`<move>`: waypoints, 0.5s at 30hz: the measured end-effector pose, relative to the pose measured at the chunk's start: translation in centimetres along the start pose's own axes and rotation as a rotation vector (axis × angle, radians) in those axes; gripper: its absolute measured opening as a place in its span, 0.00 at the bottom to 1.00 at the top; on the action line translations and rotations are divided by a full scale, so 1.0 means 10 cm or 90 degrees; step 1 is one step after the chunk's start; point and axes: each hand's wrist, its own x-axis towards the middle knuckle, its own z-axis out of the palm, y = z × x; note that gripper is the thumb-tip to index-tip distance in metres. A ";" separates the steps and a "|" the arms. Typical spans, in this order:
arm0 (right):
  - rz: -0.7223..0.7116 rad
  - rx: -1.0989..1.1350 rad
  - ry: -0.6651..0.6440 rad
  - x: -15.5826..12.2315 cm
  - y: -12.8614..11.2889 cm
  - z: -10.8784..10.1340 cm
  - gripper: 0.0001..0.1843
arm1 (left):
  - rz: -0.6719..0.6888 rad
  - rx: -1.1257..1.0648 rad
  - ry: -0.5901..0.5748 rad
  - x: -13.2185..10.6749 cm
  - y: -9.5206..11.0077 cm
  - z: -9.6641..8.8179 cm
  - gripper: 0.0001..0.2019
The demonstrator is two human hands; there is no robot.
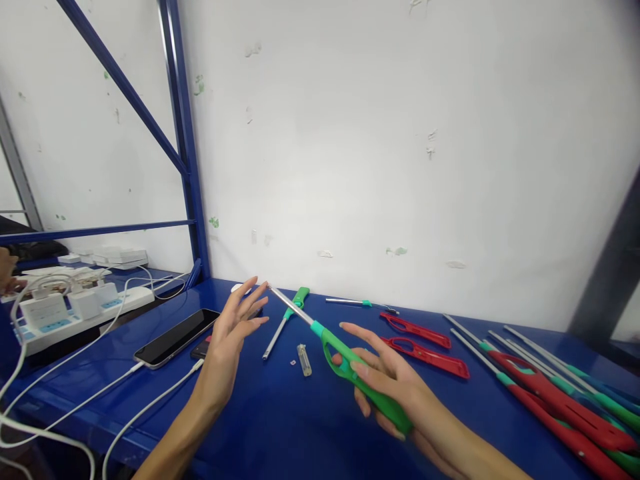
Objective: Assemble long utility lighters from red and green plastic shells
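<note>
My right hand (385, 377) is wrapped round the green handle of a long-necked gas lighter (367, 387), its metal tube slanting up and to the left. Close by the tube's tip, my left hand (235, 327) is raised with fingers apart; whether a fingertip touches the tip I cannot tell. A second green lighter (300, 297) lies behind the tube. On the table below it are a small clear fuel tank (304, 360) and a tiny pale piece. Two red handle shells (425, 357) and a loose metal tube (350, 302) lie further back.
Several red, green and blue lighters (560, 407) lie in a pile on the right of the blue table (280, 440). To the left are a phone (175, 337), white cables and a power strip (90, 313). A blue metal frame (187, 160) stands against the white wall. Part of another person's hand (7, 270) shows at the left edge.
</note>
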 end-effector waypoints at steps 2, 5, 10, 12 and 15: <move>-0.023 0.013 0.048 0.04 0.02 -0.04 0.37 | -0.033 -0.076 0.002 0.00 0.06 0.00 0.28; -0.059 0.041 0.090 0.10 0.03 -0.11 0.35 | -0.098 -0.183 -0.015 0.00 0.14 -0.01 0.27; -0.070 0.046 0.075 0.14 0.03 -0.14 0.36 | -0.138 -0.191 -0.036 0.01 0.19 -0.01 0.24; -0.065 0.029 0.099 0.14 0.02 -0.14 0.36 | -0.117 -0.148 -0.024 0.01 0.17 -0.01 0.20; -0.096 -0.037 0.144 0.12 -0.01 -0.15 0.33 | -0.068 -0.081 0.003 0.00 0.09 -0.05 0.12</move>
